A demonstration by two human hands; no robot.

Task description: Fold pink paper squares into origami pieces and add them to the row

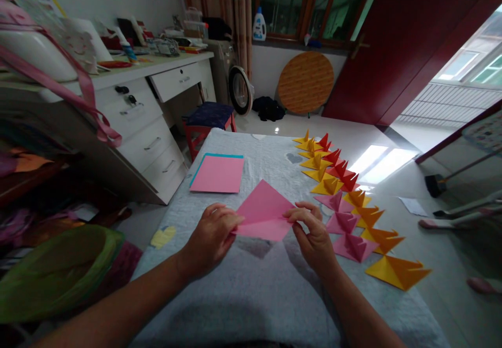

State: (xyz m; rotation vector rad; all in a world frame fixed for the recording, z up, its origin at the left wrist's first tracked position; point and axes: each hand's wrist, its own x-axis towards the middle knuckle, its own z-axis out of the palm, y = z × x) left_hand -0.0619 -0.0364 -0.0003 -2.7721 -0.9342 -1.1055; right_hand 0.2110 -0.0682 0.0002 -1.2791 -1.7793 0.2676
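A pink sheet of origami paper point(264, 207) is held up over the cloth-covered table point(251, 290), one corner pointing away from me and a crease running across its middle. My left hand point(214, 233) pinches its left corner between thumb and fingers. At the right corner, my right hand point(309, 233) pinches it the same way. Beyond my left hand lies a stack of square paper point(217, 174), pink on top with a blue edge showing. To the right stand rows of folded paper pieces: yellow point(327, 185), red point(341, 167), pink point(355, 246) and orange-yellow point(398, 272).
A white desk point(137, 123) with drawers stands at the left, above a green-lined bin point(58, 275). A stool point(209, 115) and a washing machine point(239, 89) with its door ajar are behind the table. A round wooden board point(306, 82) leans on the wall.
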